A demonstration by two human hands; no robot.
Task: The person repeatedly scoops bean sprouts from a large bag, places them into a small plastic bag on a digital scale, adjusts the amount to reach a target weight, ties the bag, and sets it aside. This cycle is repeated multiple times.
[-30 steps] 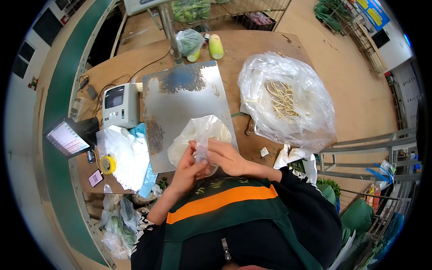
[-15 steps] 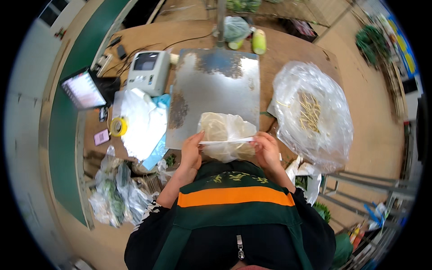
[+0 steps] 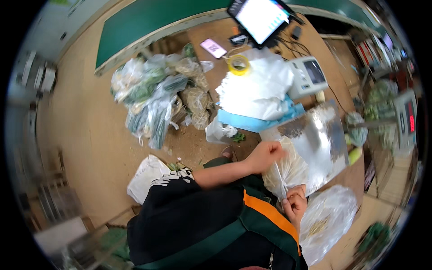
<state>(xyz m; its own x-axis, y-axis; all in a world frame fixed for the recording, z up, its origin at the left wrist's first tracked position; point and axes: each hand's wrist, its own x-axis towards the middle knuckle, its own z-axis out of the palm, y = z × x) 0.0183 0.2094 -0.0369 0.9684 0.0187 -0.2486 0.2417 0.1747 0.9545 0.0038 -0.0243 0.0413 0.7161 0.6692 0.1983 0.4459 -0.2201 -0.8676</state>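
A clear plastic bag (image 3: 294,164) with pale contents stands in front of me at the near edge of a worn metal plate (image 3: 321,135). Its gathered, twisted neck is pinched between the thumb and fingers of my right hand (image 3: 295,201). My left hand (image 3: 266,156) is curled against the bag's far left side. Its fingertips are smeared by motion, and what they hold, if anything, is hidden. Beside my right hand lies a large open clear bag (image 3: 335,209) with thin yellowish strands (image 3: 318,227) in it.
White plastic sheets (image 3: 256,83), a yellow tape roll (image 3: 238,65), a grey label printer (image 3: 307,76) and a screen (image 3: 261,20) occupy the table's left part. Bagged vegetables (image 3: 150,92) sit low to the left. A scale display (image 3: 406,119) stands beyond the plate.
My view has swung left, so the table now appears turned. The bag, earlier stretched flat between both hands, has its neck gathered in my right hand. My left hand has shifted along the bag.
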